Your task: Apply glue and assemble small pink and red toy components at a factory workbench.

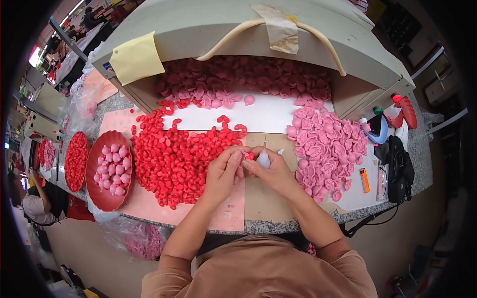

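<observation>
Here, left hand (pixel 224 171) pinches small red piece (pixel 249 156); right hand (pixel 271 169) grips white glue bottle (pixel 263 160) over bench (pixel 258 203); steady tip, light squeeze advisable.

Two hands, the left hand (pixel 224 169) and the right hand (pixel 271 166), meet at the table's front edge. Two red trays (pixel 107 198) sit at the left edge, one holding about twenty pink pieces (pixel 113 169). One orange lighter (pixel 364 180) lies near the right edge. The red pieces (pixel 174 154) and pink petals (pixel 328 149) are too many to count.
</observation>
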Demonstrator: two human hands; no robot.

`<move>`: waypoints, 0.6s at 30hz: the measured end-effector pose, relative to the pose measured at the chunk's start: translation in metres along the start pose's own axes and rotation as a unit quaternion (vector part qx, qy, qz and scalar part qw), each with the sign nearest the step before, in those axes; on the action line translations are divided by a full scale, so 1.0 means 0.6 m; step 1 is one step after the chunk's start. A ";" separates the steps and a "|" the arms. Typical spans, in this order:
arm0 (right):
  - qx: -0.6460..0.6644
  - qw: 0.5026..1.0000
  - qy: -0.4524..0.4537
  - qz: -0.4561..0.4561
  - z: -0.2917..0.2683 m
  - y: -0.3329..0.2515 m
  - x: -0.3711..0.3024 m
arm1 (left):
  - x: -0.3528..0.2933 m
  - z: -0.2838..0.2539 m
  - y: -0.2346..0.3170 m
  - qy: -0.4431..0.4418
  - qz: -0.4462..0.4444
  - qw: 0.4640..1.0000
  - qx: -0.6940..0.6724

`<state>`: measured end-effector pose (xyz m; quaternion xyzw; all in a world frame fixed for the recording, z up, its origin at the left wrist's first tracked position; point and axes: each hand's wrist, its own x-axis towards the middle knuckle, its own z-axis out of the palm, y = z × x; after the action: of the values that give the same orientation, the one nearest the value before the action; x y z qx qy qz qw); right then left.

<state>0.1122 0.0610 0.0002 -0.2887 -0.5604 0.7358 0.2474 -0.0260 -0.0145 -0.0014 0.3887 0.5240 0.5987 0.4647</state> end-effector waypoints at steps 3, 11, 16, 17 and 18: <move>0.007 1.000 -0.014 -0.012 -0.002 0.009 0.002 | 0.000 -0.001 -0.002 -0.011 -0.015 1.000 -0.015; 0.087 0.995 -0.034 0.031 -0.017 0.022 0.008 | 0.002 0.000 0.002 -0.026 -0.014 0.999 -0.041; 0.110 0.993 -0.019 0.041 -0.020 0.016 0.009 | 0.008 -0.009 0.000 -0.031 -0.018 0.999 -0.035; 0.125 0.991 -0.021 0.033 -0.022 0.017 0.010 | 0.008 -0.009 0.000 -0.031 -0.015 0.999 -0.034; 0.124 0.992 -0.021 0.031 -0.023 0.017 0.010 | 0.007 -0.008 -0.001 -0.028 -0.024 0.998 -0.054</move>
<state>0.1174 0.0720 -0.0134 -0.2576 -0.4603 0.8129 0.2469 -0.0313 -0.0118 -0.0028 0.3665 0.4871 0.6036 0.5139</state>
